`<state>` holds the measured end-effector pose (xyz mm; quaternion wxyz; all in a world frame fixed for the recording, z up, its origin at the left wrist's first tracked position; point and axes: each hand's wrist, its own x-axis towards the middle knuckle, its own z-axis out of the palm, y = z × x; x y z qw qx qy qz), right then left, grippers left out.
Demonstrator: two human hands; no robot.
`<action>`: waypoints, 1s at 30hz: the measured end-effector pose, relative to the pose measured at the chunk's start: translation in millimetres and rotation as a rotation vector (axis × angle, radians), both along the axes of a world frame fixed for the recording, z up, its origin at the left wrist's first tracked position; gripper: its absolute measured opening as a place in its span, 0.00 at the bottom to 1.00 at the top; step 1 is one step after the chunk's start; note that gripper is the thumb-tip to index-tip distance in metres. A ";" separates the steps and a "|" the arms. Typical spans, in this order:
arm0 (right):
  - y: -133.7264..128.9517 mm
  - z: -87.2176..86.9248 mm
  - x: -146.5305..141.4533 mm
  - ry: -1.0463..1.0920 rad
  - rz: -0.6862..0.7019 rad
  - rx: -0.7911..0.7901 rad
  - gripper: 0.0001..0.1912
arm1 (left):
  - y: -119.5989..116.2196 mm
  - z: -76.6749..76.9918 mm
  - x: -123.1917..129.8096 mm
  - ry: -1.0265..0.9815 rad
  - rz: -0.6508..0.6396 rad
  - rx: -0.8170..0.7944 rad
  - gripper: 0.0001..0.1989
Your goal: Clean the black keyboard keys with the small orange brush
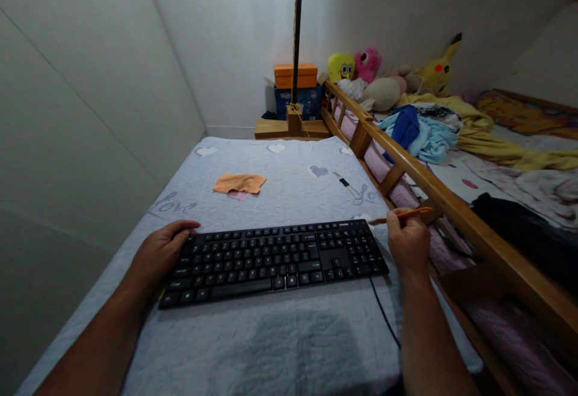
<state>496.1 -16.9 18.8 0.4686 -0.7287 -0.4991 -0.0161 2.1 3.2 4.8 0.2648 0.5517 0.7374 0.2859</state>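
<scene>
A black keyboard [271, 257] lies across the light blue quilted cover, its cable running toward me from the right part. My left hand [162, 248] grips the keyboard's left end, thumb and forefinger at its upper left corner. Just off the upper right corner, my right hand [407, 241] is closed around a thin orange-brown brush [418, 210], whose pale tip points left at that corner. Beyond the keyboard, an orange cloth [239, 183] lies flat but wrinkled. A small thin tool with a black band [344, 182] rests farther back on the right.
A wooden bed rail [406, 164] runs along the right side. Past it are clothes [419, 134], blankets and plush toys [342, 67]. At the far end stand a dark pole [296, 35] and stacked boxes [295, 76]. A pale wall [90, 83] borders the left.
</scene>
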 end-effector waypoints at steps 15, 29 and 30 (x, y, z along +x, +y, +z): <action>-20.3 14.3 -50.5 0.156 0.337 -0.003 0.14 | 0.9 -1.4 0.6 -0.006 0.024 -0.015 0.22; -14.6 -5.1 -56.7 -0.028 0.395 0.020 0.15 | 2.5 -3.6 -2.0 0.046 -0.002 -0.012 0.23; -14.4 -6.0 -56.7 -0.043 0.398 0.022 0.15 | 3.0 -4.3 -2.4 0.051 0.001 -0.011 0.23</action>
